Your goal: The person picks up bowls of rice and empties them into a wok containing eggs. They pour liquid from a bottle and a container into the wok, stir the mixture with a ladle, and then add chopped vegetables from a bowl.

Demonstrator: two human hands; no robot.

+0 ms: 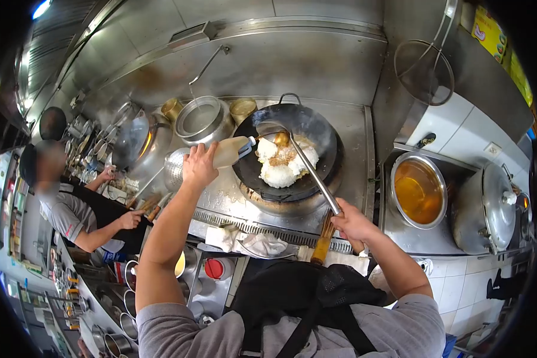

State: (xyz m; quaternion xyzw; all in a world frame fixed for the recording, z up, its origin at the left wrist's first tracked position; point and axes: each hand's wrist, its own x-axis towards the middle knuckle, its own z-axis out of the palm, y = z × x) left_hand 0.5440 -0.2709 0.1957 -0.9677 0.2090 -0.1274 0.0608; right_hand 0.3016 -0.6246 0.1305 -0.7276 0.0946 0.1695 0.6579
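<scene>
From my remote station, I locate the wok (329,160) slightly right of the frame's centre, seated on the burner ring (268,204). White rice (282,175) lies in it in clumps, marked with a brown patch at the middle.

The ladle (314,171) slants from the wok's upper part down to the right; its bowl is above the rice. I find the right hand (353,222) with fingers wrapped around the ladle's handle near its lower end. The left hand (200,166) grips the bottle (225,153), fingers closed about its body, which is tipped sideways with the spout toward the ladle's bowl. I cannot tell whether liquid is running or whether spout and ladle touch.

Below the wok I note a brush (323,243), bristles up, and a crumpled cloth (265,244) to its left. A jar (215,269) with a red lid stands lower still.

At right, an open pot (446,200) holds amber liquid, just beside a lidded pot (484,209). A strainer (423,73) hangs at upper right. At left I record a co-worker (80,209) in a dark apron.
</scene>
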